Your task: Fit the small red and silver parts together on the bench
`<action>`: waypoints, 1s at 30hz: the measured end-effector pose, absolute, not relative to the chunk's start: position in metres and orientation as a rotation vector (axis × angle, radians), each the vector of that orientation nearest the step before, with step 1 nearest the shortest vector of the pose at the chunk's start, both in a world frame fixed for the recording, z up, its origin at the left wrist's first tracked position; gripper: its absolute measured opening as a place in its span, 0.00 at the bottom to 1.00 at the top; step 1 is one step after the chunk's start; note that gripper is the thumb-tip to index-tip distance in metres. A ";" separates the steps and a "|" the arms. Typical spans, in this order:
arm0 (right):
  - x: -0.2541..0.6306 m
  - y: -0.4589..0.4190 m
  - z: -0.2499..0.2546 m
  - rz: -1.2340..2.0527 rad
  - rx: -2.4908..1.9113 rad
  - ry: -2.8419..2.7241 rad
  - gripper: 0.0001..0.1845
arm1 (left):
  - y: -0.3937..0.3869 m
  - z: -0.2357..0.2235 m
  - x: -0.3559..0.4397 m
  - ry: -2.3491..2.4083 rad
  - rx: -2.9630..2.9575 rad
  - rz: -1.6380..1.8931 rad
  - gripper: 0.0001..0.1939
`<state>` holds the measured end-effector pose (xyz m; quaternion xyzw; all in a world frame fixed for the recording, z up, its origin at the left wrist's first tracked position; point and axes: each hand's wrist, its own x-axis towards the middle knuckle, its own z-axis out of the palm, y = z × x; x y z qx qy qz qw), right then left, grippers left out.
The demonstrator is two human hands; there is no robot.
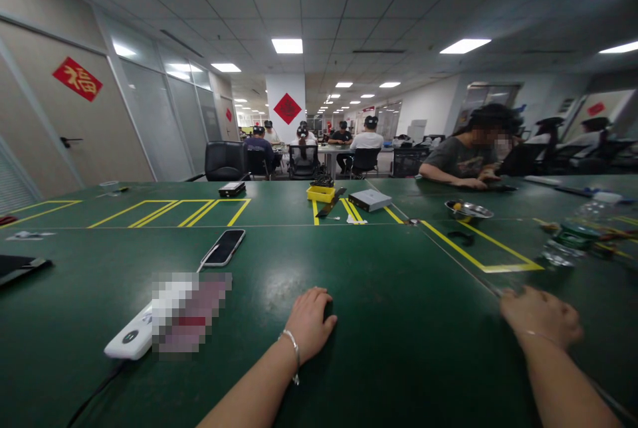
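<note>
My left hand [310,323] rests palm down on the green table [399,348], a silver bracelet on its wrist. Its fingers lie loosely curved with the thumb apart, and nothing shows in them. Off to the right, my right hand [541,317] is at the seam between table panels. Motion blurs it, and its fingers seem bent; whether they hold anything I cannot make out. Nearest to that hand is a clear plastic bottle [571,238] with a green label. Left of my left hand lie a phone [225,247] with a cable and a white power strip [130,335].
Yellow tape [513,267] marks boxes on the table. Farther back are a yellow tray [320,195], a grey box [369,200], a metal bowl [468,210] and a black device [232,189]. A co-worker [461,155] sits at the far right side, hands on the table.
</note>
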<state>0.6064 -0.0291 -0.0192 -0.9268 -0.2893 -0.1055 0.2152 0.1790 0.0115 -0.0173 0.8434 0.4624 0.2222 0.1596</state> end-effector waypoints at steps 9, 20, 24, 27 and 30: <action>0.428 0.010 -0.002 -0.114 -1.875 -2.000 0.21 | 0.011 -0.017 0.179 1.308 2.451 0.572 0.22; 0.419 0.006 0.006 -0.134 -1.802 -2.207 0.21 | 0.011 -0.020 0.178 1.238 2.531 0.504 0.22; 0.517 0.000 0.007 -0.431 -2.309 -1.617 0.22 | 0.011 -0.018 0.178 1.254 2.509 0.484 0.22; 0.585 -0.016 -0.006 -0.321 -2.559 -1.224 0.25 | 0.011 -0.019 0.178 1.252 2.503 0.487 0.22; 0.630 -0.026 -0.022 -0.272 -2.604 -1.131 0.24 | 0.011 -0.019 0.178 1.236 2.508 0.495 0.22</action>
